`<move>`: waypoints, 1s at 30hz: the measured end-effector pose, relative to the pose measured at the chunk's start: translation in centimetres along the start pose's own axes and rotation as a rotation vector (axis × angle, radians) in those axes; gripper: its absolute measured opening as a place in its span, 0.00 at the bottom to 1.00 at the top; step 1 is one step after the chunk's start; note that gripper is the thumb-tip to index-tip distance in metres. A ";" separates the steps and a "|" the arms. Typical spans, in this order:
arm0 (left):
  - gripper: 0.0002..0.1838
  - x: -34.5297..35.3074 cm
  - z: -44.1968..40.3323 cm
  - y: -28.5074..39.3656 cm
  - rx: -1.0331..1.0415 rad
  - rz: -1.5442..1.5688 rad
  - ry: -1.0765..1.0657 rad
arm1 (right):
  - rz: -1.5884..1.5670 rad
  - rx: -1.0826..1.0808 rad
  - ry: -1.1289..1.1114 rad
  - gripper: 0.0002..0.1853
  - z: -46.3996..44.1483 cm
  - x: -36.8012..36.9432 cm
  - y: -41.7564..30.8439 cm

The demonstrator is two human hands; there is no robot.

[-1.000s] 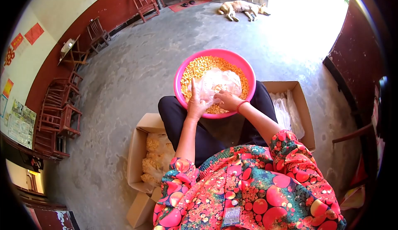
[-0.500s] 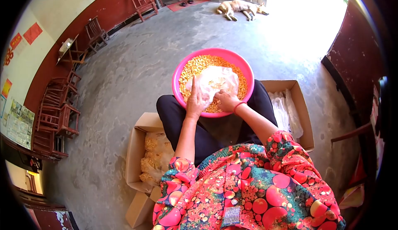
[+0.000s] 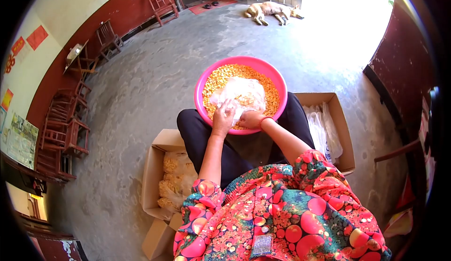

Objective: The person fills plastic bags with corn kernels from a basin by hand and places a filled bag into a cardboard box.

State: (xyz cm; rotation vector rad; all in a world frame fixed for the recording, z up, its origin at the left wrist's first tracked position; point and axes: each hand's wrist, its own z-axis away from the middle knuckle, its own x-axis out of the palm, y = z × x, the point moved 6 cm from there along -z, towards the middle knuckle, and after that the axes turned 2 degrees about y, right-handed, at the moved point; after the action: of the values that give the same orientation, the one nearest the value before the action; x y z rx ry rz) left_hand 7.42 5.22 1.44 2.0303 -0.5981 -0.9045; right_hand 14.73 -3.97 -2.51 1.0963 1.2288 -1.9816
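Observation:
A pink basin full of yellow corn kernels rests at my knees. On the kernels lies a clear plastic bag with some kernels showing through it. My left hand is closed on the near left edge of the bag, its fingers bent together. My right hand, with a red bracelet at the wrist, is curled on the near right edge of the same bag. What lies under the right fingers is hidden.
A cardboard box with filled bags stands at my left. Another box holding clear plastic bags is at my right. A dog lies on the floor ahead. Wooden chairs line the left wall.
My left hand's raised finger has folded down onto the bag. My right hand has shifted slightly left and down, closer to the left. The bag's near edge is drawn together between them.

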 end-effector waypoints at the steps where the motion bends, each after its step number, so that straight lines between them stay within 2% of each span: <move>1: 0.21 -0.5 0.3 1.4 0.023 -0.014 0.029 | 0.004 -0.002 -0.002 0.22 -0.2 0.5 0.8; 3: 0.22 -0.8 0.4 1.8 0.043 -0.030 0.063 | -0.241 -0.058 0.132 0.20 -0.4 0.0 1.8; 4: 0.23 -0.7 0.4 1.2 0.049 -0.052 0.079 | -0.582 0.259 -0.098 0.14 2.0 -1.2 0.7; 5: 0.24 -0.7 0.4 0.8 0.055 -0.073 0.094 | -0.579 0.259 -0.100 0.14 2.2 -1.4 0.8; 7: 0.25 -0.8 0.4 0.9 0.017 -0.091 0.089 | -1.131 0.243 -0.158 0.09 2.9 -1.6 0.4; 9: 0.26 -1.0 0.6 1.0 -0.020 -0.113 0.085 | -1.144 0.291 -0.145 0.07 3.5 -2.0 0.1; 11: 0.27 -0.9 0.6 1.5 0.015 -0.183 0.062 | -1.224 0.216 -0.223 0.09 3.6 -2.3 -0.3; 15: 0.29 -0.9 0.7 2.2 0.050 -0.198 0.013 | -1.294 0.197 -0.225 0.08 2.9 -3.1 0.2; 18: 0.29 -0.9 0.8 2.4 0.039 -0.170 0.012 | -1.204 0.241 0.100 0.07 2.3 -5.9 1.0; 21: 0.30 -0.9 0.8 2.3 -0.023 -0.154 0.002 | -1.228 0.193 0.220 0.09 0.3 -6.8 2.1; 22: 0.30 -0.8 0.7 2.3 -0.034 -0.178 0.001 | -1.366 0.223 0.220 0.14 0.2 -6.9 1.6; 23: 0.30 -0.9 0.7 2.2 -0.043 -0.203 0.001 | -1.367 0.222 0.222 0.14 0.0 -7.1 1.5; 25: 0.30 -0.9 0.8 2.0 -0.041 -0.214 0.003 | -0.546 0.107 0.285 0.18 -0.2 -8.7 0.5; 26: 0.29 -1.0 0.7 1.9 -0.041 -0.223 0.005 | -0.546 0.106 0.285 0.18 0.0 -8.9 0.3; 30: 0.30 -0.8 0.8 0.4 0.036 -0.237 0.060 | -0.704 0.041 -0.055 0.20 1.7 -8.9 -1.6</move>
State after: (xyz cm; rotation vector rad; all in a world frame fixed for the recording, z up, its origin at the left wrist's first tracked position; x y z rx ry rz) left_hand 6.26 5.15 1.71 2.1849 -0.3480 -0.9715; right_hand 17.43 -4.55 6.27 0.6584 1.7102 -2.5246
